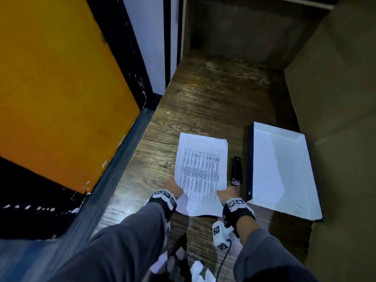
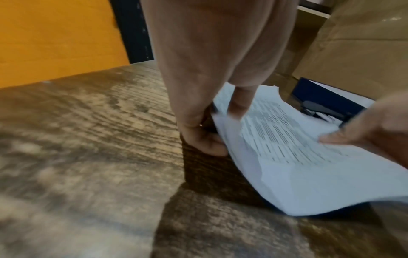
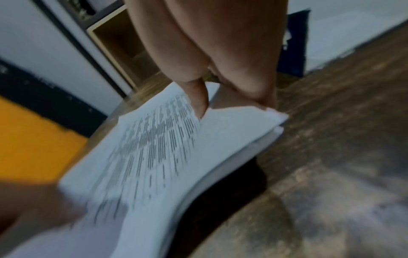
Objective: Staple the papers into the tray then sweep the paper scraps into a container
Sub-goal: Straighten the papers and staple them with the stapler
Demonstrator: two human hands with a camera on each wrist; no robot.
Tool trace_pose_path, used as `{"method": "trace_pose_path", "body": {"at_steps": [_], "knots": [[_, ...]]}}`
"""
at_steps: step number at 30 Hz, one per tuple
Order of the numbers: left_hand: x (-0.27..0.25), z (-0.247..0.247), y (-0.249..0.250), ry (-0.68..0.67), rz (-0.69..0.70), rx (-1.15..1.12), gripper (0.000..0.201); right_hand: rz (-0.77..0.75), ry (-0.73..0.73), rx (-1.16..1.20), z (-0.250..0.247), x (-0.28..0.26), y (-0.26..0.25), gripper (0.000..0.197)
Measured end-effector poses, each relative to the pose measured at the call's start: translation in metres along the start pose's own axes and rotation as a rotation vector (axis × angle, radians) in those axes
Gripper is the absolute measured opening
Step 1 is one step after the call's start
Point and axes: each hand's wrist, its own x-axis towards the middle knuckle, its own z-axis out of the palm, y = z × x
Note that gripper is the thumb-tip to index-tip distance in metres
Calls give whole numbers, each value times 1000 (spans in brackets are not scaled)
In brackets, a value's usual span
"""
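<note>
Grey sleeves [image 1: 126,241] are reaching forward from the bottom of the head view, each wrist wearing a black strap with white marker tiles. Both hands are grasping the near end of a stack of printed papers [image 1: 201,171] on the dark wood-grain counter [image 1: 203,98]. The left hand [image 1: 174,188] is pinching the stack's left edge, thumb on top and fingers [image 2: 205,139] curled beneath. The right hand [image 1: 226,193] is pinching the right edge the same way, and the near end of the sheets is lifting and bowing off the counter. A black stapler [image 1: 236,170] is lying just right of the papers, between them and a white tray [image 1: 284,169] with a dark blue rim. White paper scraps [image 1: 196,267] are sitting at the counter's near edge. An orange panel [image 1: 50,88] is showing at left.
</note>
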Motion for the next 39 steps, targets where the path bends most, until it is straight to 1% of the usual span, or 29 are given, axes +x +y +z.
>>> {"method": "trace_pose_path", "body": {"at_steps": [1,4,6,7,8,9,10,11,12,13,15,16,17,18,20,21,24,26,28,29,31,32,34,37,39], "knots": [[-3,-6,-5,-58,5,-12,15,-16,-44,-11,-3,-1,7,50],[-8,-22,-27,-241,16,-66,43,-131,-135,80,-7,-12,32,29],[-7,-29,-40,-370,37,-136,53,-241,-139,180,-8,-35,42,34],[-6,-33,-45,-397,46,-174,58,-295,-146,245,-6,-46,47,39],[-4,-36,-48,-395,52,-219,65,-342,-161,299,-4,-55,51,43],[12,-35,-54,-389,69,-293,73,-385,-174,343,-1,-65,54,45],[11,-41,-52,-383,65,-378,84,-411,-175,373,1,-73,57,47],[-15,-53,-35,-376,68,-448,90,-437,-175,398,3,-78,60,49],[-25,-62,-25,-355,75,-498,86,-464,-178,410,4,-86,62,49],[-34,-68,-17,-312,92,-520,70,-488,-178,411,5,-93,63,49],[-50,-78,-2,-257,179,-557,31,-499,-163,401,5,-105,60,47],[-55,-81,4,-221,257,-569,27,-503,-157,399,2,-110,55,46],[-64,-85,10,-173,327,-568,29,-518,-141,406,-3,-115,48,47],[-70,-86,13,-124,398,-560,32,-537,-103,418,-10,-119,39,48],[-80,-88,17,-71,505,-549,35,-585,18,508,-23,-127,15,45],[-85,-87,20,-55,547,-560,33,-620,96,547,-28,-132,0,42],[-95,-85,24,70,651,-645,28,-738,305,551,-34,-154,-42,32],[-97,-83,23,141,690,-719,28,-791,397,559,-29,-167,-58,33],[-98,-83,20,213,711,-758,26,-801,426,585,-20,-175,-61,31],[-98,-83,18,230,709,-780,29,-788,435,580,-16,-177,-58,26],[-95,-85,12,238,685,-824,40,-767,449,567,-8,-175,-50,18],[-93,-87,10,236,680,-845,44,-758,453,578,-6,-170,-46,18],[-90,-90,8,230,694,-859,53,-734,450,644,-2,-163,-43,27],[-89,-94,12,250,731,-838,52,-723,442,670,-4,-158,-49,29],[-90,-97,15,236,744,-834,49,-722,441,660,-6,-157,-50,27]]}}
